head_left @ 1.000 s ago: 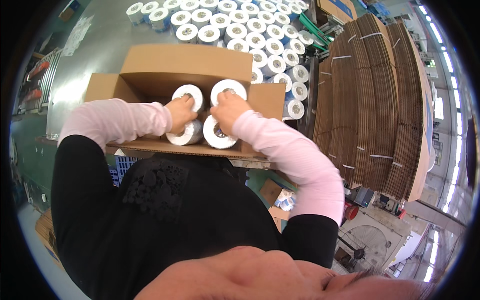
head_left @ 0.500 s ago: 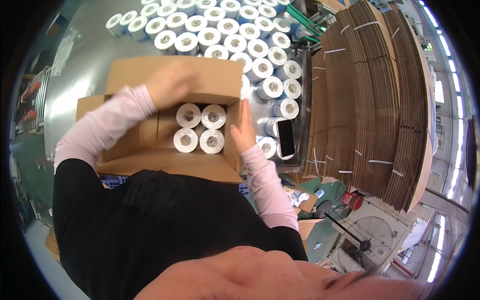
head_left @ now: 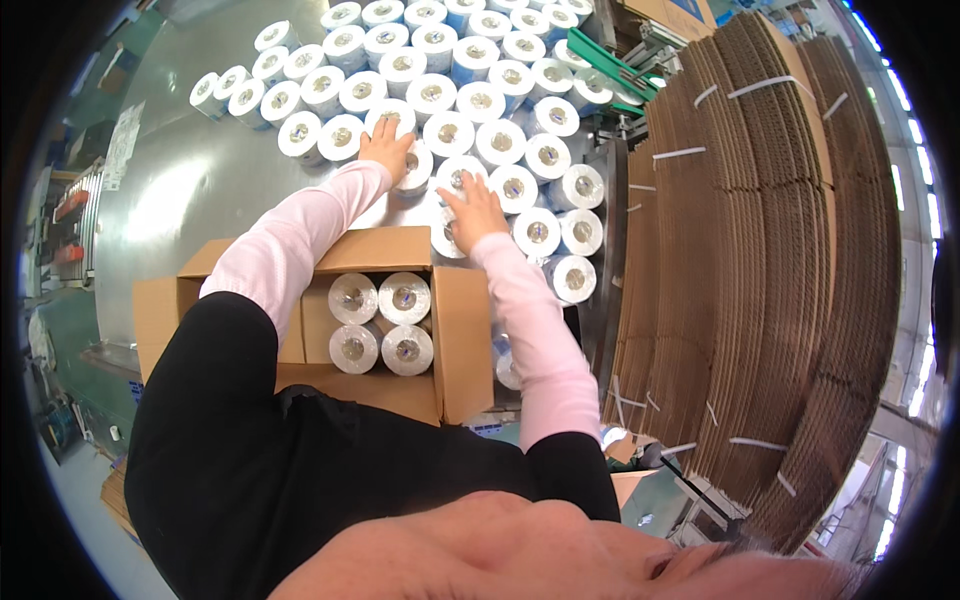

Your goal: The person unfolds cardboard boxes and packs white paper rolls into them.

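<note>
My left hand reaches past the cardboard box, its fingers spread over the top of a white wrapped roll on the metal table. To its right, my right hand has its fingers apart over another white roll. Both hands touch or hover just above the rolls; a firm grip does not show. In front of my body stands the open cardboard box, flaps folded outward. Several upright rolls sit together in its right part. My left sleeve covers some of the box's left side.
Many more white rolls crowd the metal table toward the back and right. Tall stacks of flattened cardboard rise at the right, beside the table's edge. A green rail stands at the far right corner.
Both hands have left the box flaps and side and moved forward to the rolls on the table. The box's far flap is now lower and the view has shifted forward.
</note>
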`<state>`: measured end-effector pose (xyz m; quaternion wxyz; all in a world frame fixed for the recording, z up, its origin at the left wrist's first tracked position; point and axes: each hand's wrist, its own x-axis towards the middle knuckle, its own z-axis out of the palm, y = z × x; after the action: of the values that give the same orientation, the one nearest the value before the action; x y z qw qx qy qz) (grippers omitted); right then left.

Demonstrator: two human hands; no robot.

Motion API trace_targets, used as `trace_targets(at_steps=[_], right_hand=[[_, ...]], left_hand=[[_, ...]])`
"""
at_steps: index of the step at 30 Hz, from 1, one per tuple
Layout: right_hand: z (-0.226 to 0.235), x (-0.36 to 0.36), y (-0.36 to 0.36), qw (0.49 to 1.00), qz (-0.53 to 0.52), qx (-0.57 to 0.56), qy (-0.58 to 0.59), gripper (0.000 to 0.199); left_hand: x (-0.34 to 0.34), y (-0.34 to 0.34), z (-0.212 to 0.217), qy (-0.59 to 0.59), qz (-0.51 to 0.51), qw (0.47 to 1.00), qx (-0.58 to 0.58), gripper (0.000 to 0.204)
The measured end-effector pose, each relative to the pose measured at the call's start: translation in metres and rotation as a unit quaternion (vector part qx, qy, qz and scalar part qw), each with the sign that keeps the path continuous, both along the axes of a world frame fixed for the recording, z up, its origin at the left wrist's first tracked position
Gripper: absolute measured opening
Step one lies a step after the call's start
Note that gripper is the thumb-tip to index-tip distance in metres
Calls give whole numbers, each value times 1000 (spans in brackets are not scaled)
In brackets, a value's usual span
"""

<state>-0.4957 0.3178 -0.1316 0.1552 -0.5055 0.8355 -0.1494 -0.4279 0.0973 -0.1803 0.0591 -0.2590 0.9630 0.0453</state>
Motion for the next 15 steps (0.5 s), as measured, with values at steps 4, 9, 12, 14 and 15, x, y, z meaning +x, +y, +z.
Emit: trace_targets(at_steps=[4, 9, 12, 14, 15], right_hand=[[-60, -10, -33, 977, 90, 158, 107, 40], [-71, 18, -13, 990, 14, 98, 105, 31], [-63, 30, 19, 985, -99, 109, 95, 33], [-57, 33, 41, 987, -98, 88, 96, 34], [-56, 32, 57, 991, -67, 50, 106, 36]], left_hand=[[-13, -23, 20, -109, 32, 987, 111, 59], [-16, -20, 21, -132, -28, 989, 61, 53], [-9, -20, 22, -131, -31, 987, 86, 52], [5, -21, 21, -134, -17, 983, 123, 51], [11, -23, 27, -120, -9, 982, 143, 51]])
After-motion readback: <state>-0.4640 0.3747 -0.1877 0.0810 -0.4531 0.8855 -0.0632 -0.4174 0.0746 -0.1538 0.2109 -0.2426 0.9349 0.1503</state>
